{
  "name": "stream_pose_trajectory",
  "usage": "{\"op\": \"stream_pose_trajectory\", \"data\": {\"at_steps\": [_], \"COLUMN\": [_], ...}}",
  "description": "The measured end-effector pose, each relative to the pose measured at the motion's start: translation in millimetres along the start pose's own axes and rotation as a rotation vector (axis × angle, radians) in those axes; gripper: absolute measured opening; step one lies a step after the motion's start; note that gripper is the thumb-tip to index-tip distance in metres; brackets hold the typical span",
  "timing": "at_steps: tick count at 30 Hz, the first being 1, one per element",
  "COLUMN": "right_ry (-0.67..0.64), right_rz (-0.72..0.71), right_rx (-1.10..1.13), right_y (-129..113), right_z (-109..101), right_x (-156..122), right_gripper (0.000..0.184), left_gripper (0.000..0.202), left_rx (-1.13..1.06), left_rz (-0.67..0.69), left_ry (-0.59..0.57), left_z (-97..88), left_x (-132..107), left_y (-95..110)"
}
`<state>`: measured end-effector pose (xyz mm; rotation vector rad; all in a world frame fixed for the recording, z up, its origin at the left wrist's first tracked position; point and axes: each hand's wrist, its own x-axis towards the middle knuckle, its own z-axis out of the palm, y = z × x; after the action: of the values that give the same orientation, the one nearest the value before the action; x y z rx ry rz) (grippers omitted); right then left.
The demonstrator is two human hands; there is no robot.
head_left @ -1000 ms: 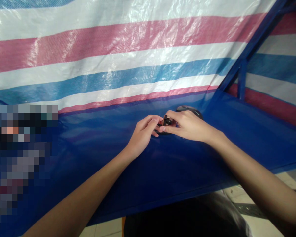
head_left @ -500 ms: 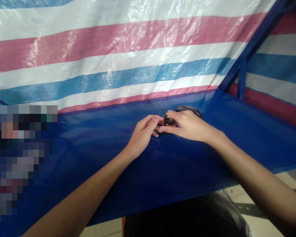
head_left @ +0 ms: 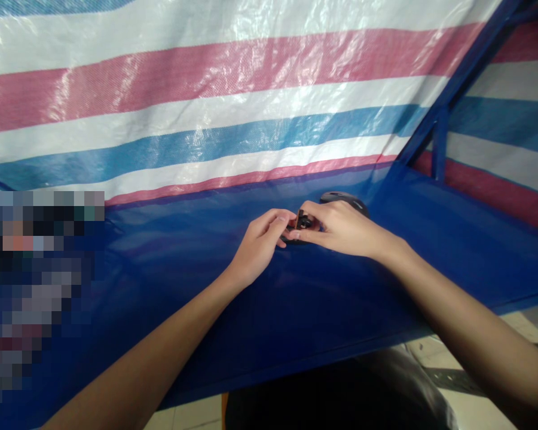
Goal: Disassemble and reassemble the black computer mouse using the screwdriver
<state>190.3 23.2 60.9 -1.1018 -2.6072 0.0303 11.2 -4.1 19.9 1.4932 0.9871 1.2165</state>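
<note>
Over the blue tabletop, my two hands meet at a small circuit board, brown-edged with black components and tilted up on its edge. My right hand grips it between thumb and fingers. My left hand is closed at its left side, with thumb and fingertips on a dark piece just below the board; much of that piece is hidden by the fingers. Behind my right hand lies a black rounded shell, which looks like a computer mouse cover, partly covered by the hand.
A striped plastic sheet in red, white and blue hangs along the back. Blue metal frame bars rise at the right. Blurred-out items are at the left. The table's front edge runs close to my body.
Almost nothing differs. The board between my hands has tilted very slightly, and my fingers have shifted a little around it.
</note>
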Motion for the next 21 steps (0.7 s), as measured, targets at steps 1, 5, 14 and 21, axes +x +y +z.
{"op": "stream_pose_trajectory", "data": {"at_steps": [1, 5, 14, 21], "right_ry": [-0.001, 0.004, -0.010, -0.008], "right_rz": [0.001, 0.004, 0.013, 0.009], "right_rx": [0.008, 0.060, 0.126, 0.089], "right_y": [-0.1, -0.5, -1.5, 0.2], "right_z": [-0.1, -0.6, -3.7, -1.2], "right_x": [-0.1, -1.0, -0.6, -0.7], "right_gripper": [0.035, 0.034, 0.035, 0.037], "left_gripper": [0.029, 0.030, 0.029, 0.028], "left_rx": [0.034, 0.158, 0.235, 0.242], "left_rz": [0.018, 0.080, 0.116, 0.106], "left_ry": [0.000, 0.014, 0.026, 0.017], "left_z": [-0.3, -1.3, -1.0, -1.8], "left_x": [-0.4, -2.2, -3.0, -2.8], "left_y": [-0.3, -1.0, 0.9, 0.3]}}
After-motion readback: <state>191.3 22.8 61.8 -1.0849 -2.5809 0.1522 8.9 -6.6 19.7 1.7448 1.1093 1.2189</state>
